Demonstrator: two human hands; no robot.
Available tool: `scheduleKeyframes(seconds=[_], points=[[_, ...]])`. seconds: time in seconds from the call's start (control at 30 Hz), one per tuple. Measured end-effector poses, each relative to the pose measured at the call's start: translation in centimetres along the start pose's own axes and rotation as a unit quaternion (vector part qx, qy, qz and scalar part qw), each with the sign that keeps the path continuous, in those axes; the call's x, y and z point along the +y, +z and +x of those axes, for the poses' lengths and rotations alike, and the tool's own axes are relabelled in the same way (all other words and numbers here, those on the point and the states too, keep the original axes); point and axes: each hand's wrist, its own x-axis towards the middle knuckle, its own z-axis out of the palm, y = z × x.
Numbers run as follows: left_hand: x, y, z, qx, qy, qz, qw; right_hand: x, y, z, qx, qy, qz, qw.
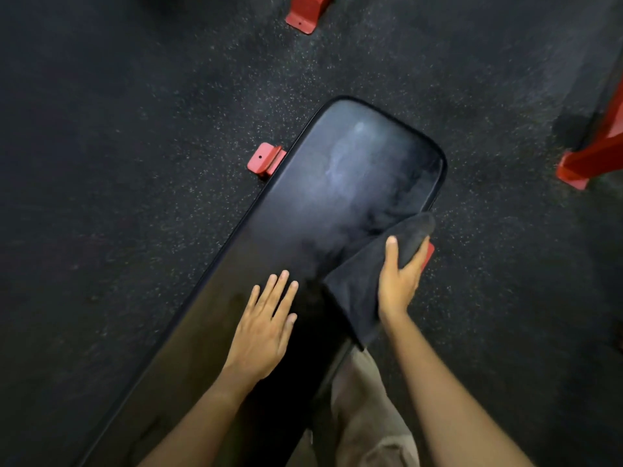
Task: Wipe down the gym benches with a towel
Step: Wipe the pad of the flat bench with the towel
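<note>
Our left hand point(266, 328) lies flat, fingers straight, on the black bench pad point(320, 203), which runs from seven o'clock to its rounded end at one o'clock. Our right hand point(399, 281) grips the dark towel point(357, 288), draped over the pad's four-o'clock edge. Speckled floor point(135, 129) spreads wide at ten o'clock; a red frame point(593, 156) stands at three.

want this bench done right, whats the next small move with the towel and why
Probably sweep the right hand and its dark towel forward onto the far end of the bench pad: whitish smears show there, and the towel sits at the pad's right edge, partly off it. The left hand rests flat on the pad.
</note>
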Motion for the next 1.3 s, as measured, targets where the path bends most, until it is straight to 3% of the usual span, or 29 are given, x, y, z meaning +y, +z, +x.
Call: scheduleKeyframes(seconds=[0.2, 0.33, 0.57, 0.7, 0.93, 1.3], points=[[-2.4, 1.0, -8.3, -0.003, -0.015, -0.013, 1.0, 7.4, -0.4, -11.0, -0.021, -0.009, -0.005, 1.0], [-3.7, 1.8, -13.7, 0.0, -0.03, -0.022, 0.999, 12.9, -1.8, -19.2, -0.127, 0.06, 0.011, 0.99], [-3.8, 3.3, -19.4, 0.021, -0.072, -0.034, 0.997, 12.0, -0.4, -16.9, -0.045, 0.076, 0.038, 0.995], [-3.1, 4.7, -22.0, 0.038, -0.112, -0.032, 0.992, 13.5, -0.6, -18.6, -0.064, 0.054, 0.053, 0.995], [-2.5, 6.8, -30.2, 0.044, -0.147, -0.052, 0.987, 17.7, -1.2, -26.0, -0.09, 0.026, 0.044, 0.995], [-5.4, 10.8, -46.1, 0.073, -0.168, -0.074, 0.98, 24.3, -1.2, -38.5, -0.065, -0.018, 0.018, 0.998]])
